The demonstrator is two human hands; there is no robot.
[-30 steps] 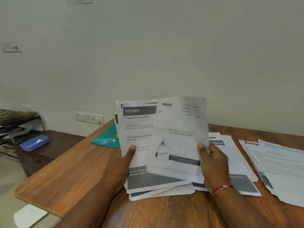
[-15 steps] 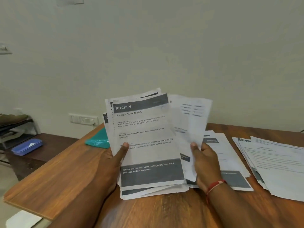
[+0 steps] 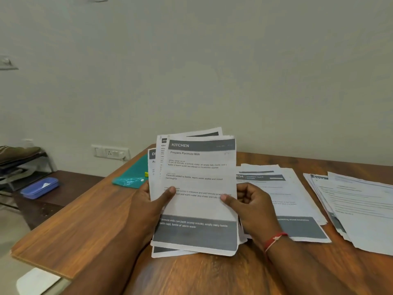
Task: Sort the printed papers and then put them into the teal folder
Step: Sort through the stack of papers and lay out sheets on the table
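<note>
I hold one stack of white printed papers [image 3: 200, 179] upright at frame centre. My left hand [image 3: 148, 207] and right hand [image 3: 253, 207] each pinch a side edge, thumbs in front. Two loose paper piles lie on the brown wooden desk [image 3: 85, 220]: one at centre right [image 3: 287, 196], one at far right [image 3: 357, 205]. One teal plastic folder [image 3: 133, 174] lies behind the stack, partly hidden by it.

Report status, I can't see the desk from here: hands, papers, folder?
Left hand and right hand both grip the paper stack, KITCHEN sheet on top. Teal folder lies behind it, untouched. Middle pile and right pile lie on the table.
</note>
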